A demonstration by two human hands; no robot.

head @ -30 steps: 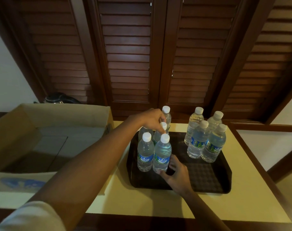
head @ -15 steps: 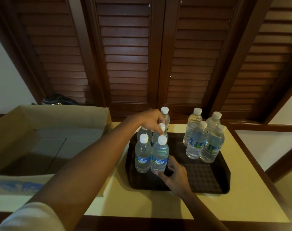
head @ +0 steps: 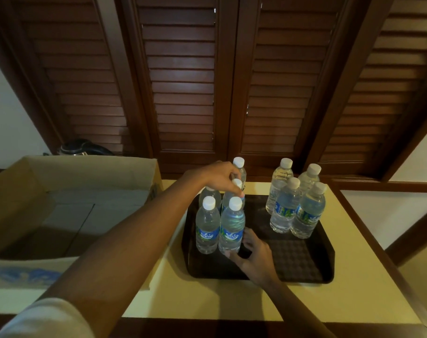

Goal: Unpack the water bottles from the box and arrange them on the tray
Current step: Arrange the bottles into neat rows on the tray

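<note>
**Arranging bottled water on a dark tray**

Part of the left cluster of water bottles (head: 219, 215) is hidden behind the left hand (head: 217, 178), so its rear bottles are hard to count. The hand's fingers are pinched on the white cap of a middle bottle (head: 234, 193). The right hand (head: 252, 256) is seen low on the textured, rounded black tray (head: 302, 259), thumb and fingers curled against the base of the front bottle (head: 232, 228). Four more clear, ribbed plastic bottles (head: 296, 198) are grouped upright at the tray's far right, well apart. The cardboard box (head: 36, 191), cut off at the left edge, is shown on the pale table (head: 207, 303).
</note>
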